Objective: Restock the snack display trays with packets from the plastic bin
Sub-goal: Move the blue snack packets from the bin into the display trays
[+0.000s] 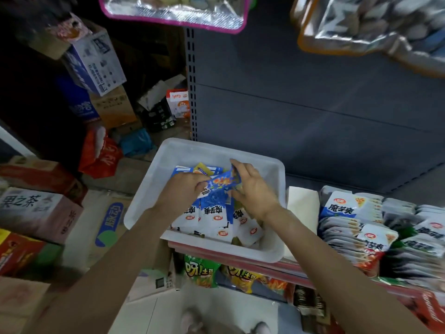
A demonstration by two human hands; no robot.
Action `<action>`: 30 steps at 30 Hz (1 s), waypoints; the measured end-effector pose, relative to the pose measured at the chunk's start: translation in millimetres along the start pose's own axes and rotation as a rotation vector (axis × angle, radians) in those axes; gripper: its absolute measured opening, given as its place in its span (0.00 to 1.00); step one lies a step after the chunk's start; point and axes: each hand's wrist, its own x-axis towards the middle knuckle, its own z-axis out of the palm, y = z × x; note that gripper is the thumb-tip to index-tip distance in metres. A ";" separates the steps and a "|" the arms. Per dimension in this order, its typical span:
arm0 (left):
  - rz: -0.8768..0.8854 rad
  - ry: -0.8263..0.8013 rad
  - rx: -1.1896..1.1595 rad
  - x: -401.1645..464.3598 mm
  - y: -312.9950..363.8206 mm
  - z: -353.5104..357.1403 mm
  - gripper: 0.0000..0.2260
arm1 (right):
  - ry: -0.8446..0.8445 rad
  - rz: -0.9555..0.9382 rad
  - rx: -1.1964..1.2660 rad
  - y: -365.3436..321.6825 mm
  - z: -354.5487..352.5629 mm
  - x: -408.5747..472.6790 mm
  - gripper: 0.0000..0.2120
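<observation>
Gathering packets in the bin

Both hands, left hand (185,189) and right hand (252,189), hold blue packets (216,191) inside the plastic bin (154,179), trays (356,227) at 3 o'clock; a loose grip may let packets slip.

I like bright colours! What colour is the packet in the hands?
Blue with orange print, seen from the head view.

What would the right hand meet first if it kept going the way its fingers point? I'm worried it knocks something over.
Probably the far wall of the white plastic bin: the right hand, pinching a blue snack packet, points up and away across the bin. Depth is unclear.
</observation>
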 end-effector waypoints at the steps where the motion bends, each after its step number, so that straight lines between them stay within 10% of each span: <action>1: 0.066 0.032 -0.023 4.2 8.5 -1.1 0.11 | 0.056 -0.006 0.010 4.5 -6.5 -5.2 0.30; 5: 0.293 0.095 -0.034 21.5 43.5 3.2 0.13 | 0.168 0.032 0.076 34.6 -36.8 -27.4 0.12; 8: 0.141 0.244 -0.268 33.9 76.1 15.9 0.15 | 0.194 0.098 0.142 61.3 -58.1 -46.0 0.03; 13: -0.103 0.079 -0.613 50.4 137.2 34.5 0.32 | 0.259 0.202 0.352 103.3 -93.6 -83.2 0.16; 19: 0.002 0.125 -0.547 58.6 190.4 50.6 0.03 | 0.446 0.238 0.114 139.9 -122.5 -120.8 0.07; 30: 0.377 0.094 -0.142 65.4 228.6 65.1 0.06 | 0.354 0.338 -0.141 169.3 -117.7 -140.7 0.21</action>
